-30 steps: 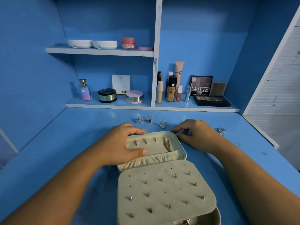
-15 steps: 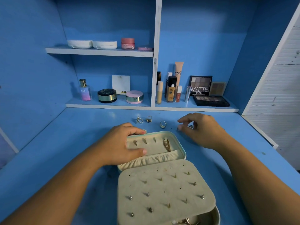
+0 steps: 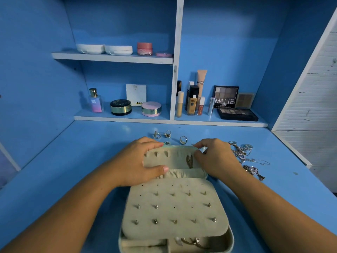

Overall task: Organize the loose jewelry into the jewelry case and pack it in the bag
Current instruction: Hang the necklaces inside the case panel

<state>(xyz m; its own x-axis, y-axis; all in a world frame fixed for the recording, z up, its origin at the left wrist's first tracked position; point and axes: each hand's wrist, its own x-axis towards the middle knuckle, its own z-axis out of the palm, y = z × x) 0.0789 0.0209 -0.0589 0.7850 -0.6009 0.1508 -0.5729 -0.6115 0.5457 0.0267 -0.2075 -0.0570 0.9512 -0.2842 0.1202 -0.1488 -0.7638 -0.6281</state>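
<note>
I watch from above the blue table (image 3: 73,161), and the sorting is partly done. On the left, my left hand (image 3: 138,161) grips the open lid (image 3: 173,158) of the case (image 3: 226,242), fingers curled over its top edge and thumb pressed on the gathered pocket below the hooks. The case sits at centre, near me, between my forearms. One gold chain (image 3: 189,160) already hangs from a hook in the lid, while the other hooks look bare. Below it, the pale panel (image 3: 175,207) carries many small studs, with several holes unfilled. At the bottom edge, the tray seems to hold a few rings, but the frame cuts it off. Beyond the lid, three loose rings (image 3: 167,134) lie on the table, with one small round piece (image 3: 167,143) just behind the lid's rim. To the right, my right hand (image 3: 217,159) rests at the lid's top right corner, fingertips drawn together. Something pale glints there, yet I cannot tell whether they pinch a piece or only touch a hook. Further right, a tangle of silver chains (image 3: 242,154) waits on the table, well apart from the case. So I judge that most chains and the rings are left to stow. The bag is nowhere in view, so closing and packing remain.
</note>
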